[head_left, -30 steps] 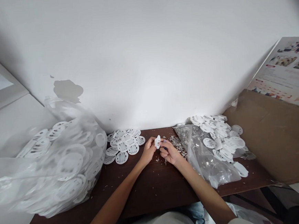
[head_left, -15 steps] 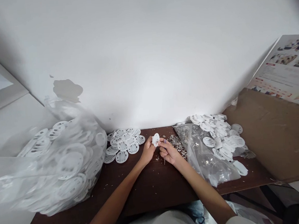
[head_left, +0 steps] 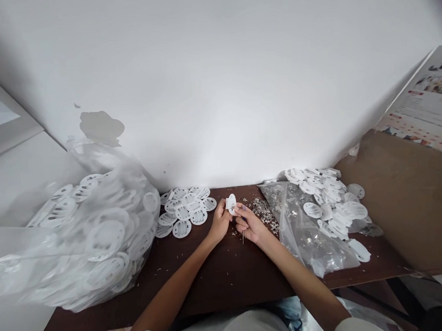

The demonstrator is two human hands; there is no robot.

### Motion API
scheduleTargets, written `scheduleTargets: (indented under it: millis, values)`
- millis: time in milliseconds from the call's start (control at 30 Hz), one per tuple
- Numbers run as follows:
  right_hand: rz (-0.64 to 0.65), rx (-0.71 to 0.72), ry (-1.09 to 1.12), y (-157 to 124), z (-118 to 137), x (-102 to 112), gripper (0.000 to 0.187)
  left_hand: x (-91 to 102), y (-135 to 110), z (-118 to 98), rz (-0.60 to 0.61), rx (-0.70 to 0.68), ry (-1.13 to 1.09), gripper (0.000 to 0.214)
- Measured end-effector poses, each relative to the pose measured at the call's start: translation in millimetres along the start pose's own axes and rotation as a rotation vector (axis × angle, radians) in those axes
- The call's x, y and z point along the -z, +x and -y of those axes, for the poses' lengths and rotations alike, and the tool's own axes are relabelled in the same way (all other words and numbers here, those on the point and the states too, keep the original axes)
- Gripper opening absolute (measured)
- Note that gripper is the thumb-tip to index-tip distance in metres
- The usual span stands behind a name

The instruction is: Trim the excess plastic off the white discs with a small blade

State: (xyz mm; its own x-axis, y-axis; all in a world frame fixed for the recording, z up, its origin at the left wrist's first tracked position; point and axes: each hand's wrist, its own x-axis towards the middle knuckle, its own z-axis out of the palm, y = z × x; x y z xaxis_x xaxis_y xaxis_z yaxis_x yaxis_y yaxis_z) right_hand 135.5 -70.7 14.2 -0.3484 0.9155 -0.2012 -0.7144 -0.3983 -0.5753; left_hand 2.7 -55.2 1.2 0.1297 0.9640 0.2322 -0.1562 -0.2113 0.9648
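A small round white plastic disc (head_left: 230, 202) is held up over the dark table, tilted on edge. My left hand (head_left: 220, 222) grips its left side with closed fingers. From the right, the thumb and fingertip of my right hand (head_left: 250, 224) press on the disc's lower edge. A thin metal pin-like tool (head_left: 243, 236) sticks down from the curled lower fingers of that hand; its upper part is hidden. Beside the right hand lies a scatter of small shiny metal pieces (head_left: 263, 210). Left of the hands are loose slotted white discs (head_left: 182, 228).
A big clear bag (head_left: 107, 235) of white discs fills the left side. On the right lie a flat clear bag (head_left: 306, 235) with metal pieces and a heap of white discs (head_left: 333, 202). A cardboard box (head_left: 407, 196) bounds the table (head_left: 222, 282) at right; a white wall (head_left: 214, 84) stands behind.
The camera view has shifted slightly. The disc stays between both hands, turned a little, and the fingers have moved only slightly.
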Motion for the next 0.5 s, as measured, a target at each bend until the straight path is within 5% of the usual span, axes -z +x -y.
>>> scheduleTargets:
  millis: [500]
  values:
    - [0.010,-0.020,-0.003,0.8,-1.2,1.9,0.037,0.9,2.6,5.0,-0.037,0.021,-0.006,0.015]
